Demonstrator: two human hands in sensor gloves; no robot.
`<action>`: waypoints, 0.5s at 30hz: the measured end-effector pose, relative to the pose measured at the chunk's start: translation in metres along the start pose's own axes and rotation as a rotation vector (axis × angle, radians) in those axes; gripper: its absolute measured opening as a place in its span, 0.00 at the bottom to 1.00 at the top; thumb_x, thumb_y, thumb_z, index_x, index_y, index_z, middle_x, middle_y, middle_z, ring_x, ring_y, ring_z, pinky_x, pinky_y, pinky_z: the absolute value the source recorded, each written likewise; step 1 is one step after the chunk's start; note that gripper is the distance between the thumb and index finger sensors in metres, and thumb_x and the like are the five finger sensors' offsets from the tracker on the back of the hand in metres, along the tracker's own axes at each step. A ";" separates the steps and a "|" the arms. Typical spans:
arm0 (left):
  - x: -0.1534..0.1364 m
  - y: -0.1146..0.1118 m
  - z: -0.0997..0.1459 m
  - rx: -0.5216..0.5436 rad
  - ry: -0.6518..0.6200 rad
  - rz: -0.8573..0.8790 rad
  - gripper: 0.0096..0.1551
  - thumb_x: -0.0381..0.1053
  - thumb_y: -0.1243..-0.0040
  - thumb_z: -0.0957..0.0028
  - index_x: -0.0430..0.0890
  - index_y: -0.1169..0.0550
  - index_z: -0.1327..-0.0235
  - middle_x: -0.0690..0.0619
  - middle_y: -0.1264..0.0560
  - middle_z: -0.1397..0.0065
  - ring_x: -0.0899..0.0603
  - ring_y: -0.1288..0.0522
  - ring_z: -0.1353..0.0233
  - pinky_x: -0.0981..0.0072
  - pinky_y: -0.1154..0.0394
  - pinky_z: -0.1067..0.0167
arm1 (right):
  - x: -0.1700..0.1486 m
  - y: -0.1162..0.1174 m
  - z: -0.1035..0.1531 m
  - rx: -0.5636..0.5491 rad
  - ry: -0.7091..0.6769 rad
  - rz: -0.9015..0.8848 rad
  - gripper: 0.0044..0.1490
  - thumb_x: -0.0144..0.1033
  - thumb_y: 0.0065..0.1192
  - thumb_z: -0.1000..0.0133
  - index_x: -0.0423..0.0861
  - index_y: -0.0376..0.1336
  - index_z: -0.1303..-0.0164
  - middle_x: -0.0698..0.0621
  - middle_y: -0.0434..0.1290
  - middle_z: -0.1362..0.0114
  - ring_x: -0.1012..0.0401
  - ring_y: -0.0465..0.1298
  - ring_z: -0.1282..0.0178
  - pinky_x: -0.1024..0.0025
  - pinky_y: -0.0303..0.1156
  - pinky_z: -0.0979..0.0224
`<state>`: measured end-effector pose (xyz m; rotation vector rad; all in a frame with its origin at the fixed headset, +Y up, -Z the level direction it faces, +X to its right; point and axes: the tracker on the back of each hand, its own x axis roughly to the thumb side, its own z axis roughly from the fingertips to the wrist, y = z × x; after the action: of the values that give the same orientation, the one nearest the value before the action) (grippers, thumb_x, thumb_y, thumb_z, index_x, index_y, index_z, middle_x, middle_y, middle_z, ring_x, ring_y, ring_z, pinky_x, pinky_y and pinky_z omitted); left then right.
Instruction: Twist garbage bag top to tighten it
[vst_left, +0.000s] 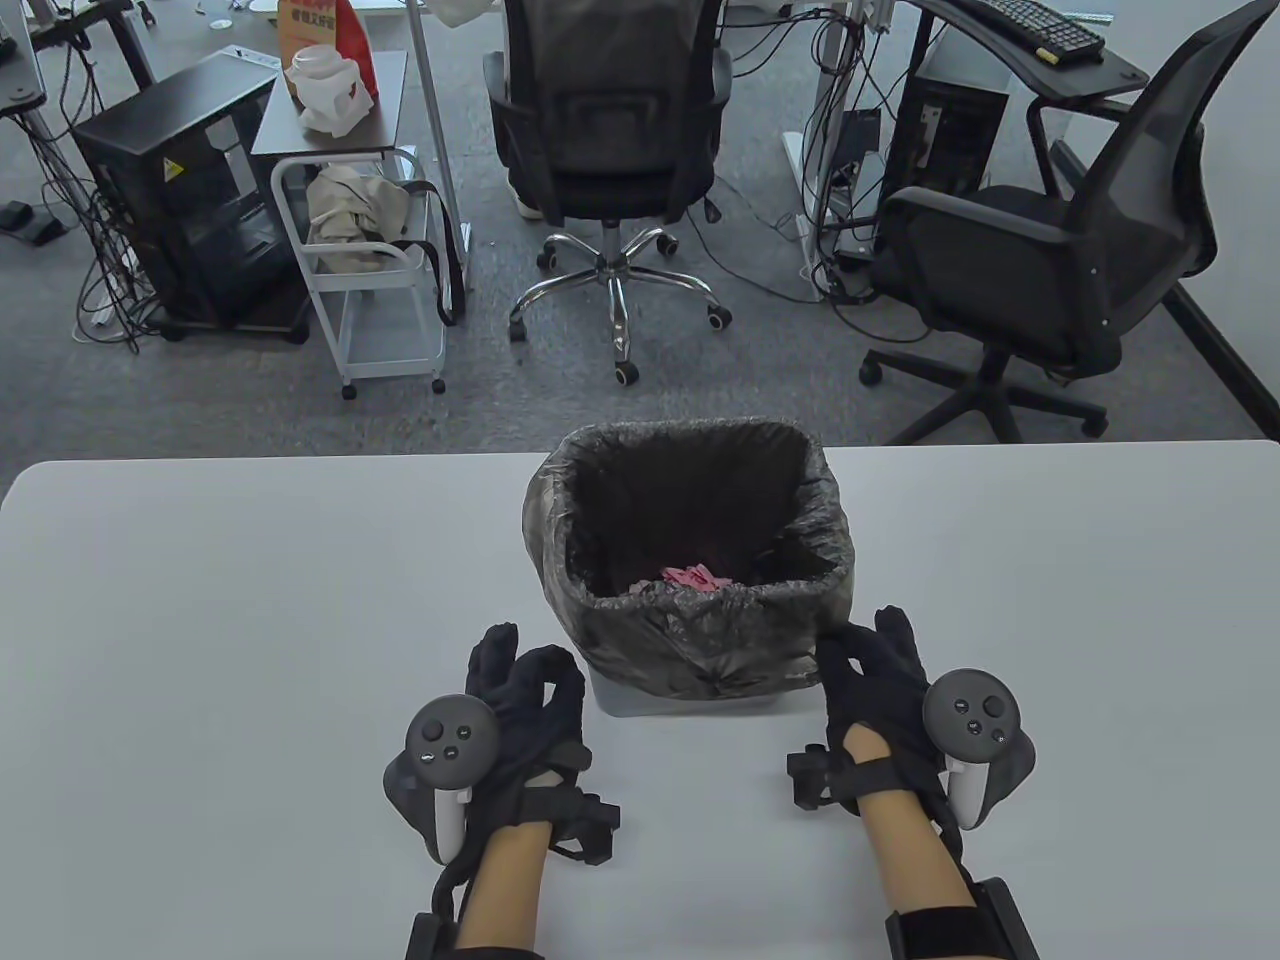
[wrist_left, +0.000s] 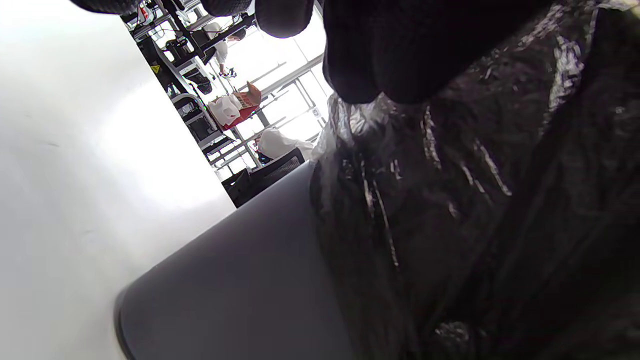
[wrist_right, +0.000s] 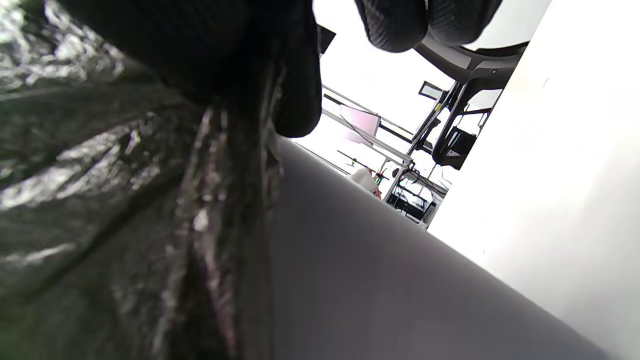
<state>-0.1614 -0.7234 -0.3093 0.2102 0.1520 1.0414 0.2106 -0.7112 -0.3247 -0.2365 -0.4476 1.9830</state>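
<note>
Bin (vst_left: 690, 690), one black bag (vst_left: 690, 630), two hands (vst_left: 530, 690) (vst_left: 870, 680) beside.

A black garbage bag (vst_left: 690, 640) lines a small grey bin (vst_left: 680, 700) that stands upright on the white table (vst_left: 200, 620), near its front-middle and toward the person's edge. The bag's top is untwisted and wide open, folded down over the bin's rim so that its glossy, crinkled film drapes the upper outside walls; the grey base of the bin shows bare below the overhang. Inside, at the bottom of the liner, lies some pink and red crumpled waste (vst_left: 693, 577). In the left wrist view the wrinkled plastic (wrist_left: 475, 210) hangs against the smooth grey wall (wrist_left: 240, 290).
</note>
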 end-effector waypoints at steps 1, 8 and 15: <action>-0.001 -0.003 -0.001 -0.034 -0.001 0.009 0.47 0.71 0.33 0.55 0.52 0.34 0.27 0.51 0.56 0.16 0.37 0.58 0.17 0.22 0.46 0.34 | 0.000 -0.001 0.001 0.002 0.002 -0.004 0.27 0.49 0.69 0.55 0.49 0.74 0.50 0.35 0.54 0.25 0.32 0.55 0.28 0.25 0.48 0.36; 0.003 -0.024 -0.009 -0.084 0.044 -0.072 0.52 0.75 0.34 0.57 0.55 0.37 0.23 0.52 0.58 0.16 0.36 0.58 0.17 0.21 0.47 0.34 | 0.008 -0.004 0.011 0.028 -0.018 -0.031 0.27 0.49 0.68 0.55 0.48 0.74 0.50 0.34 0.55 0.25 0.32 0.55 0.28 0.25 0.47 0.36; 0.009 -0.007 -0.004 0.117 0.009 -0.056 0.23 0.62 0.33 0.52 0.56 0.17 0.47 0.53 0.40 0.19 0.37 0.43 0.20 0.26 0.38 0.36 | 0.018 -0.009 0.013 0.016 -0.055 -0.038 0.27 0.50 0.69 0.55 0.48 0.75 0.51 0.34 0.55 0.25 0.32 0.54 0.28 0.25 0.47 0.36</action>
<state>-0.1515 -0.7184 -0.3155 0.3057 0.2258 0.9783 0.2059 -0.6945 -0.3085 -0.1630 -0.4677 1.9590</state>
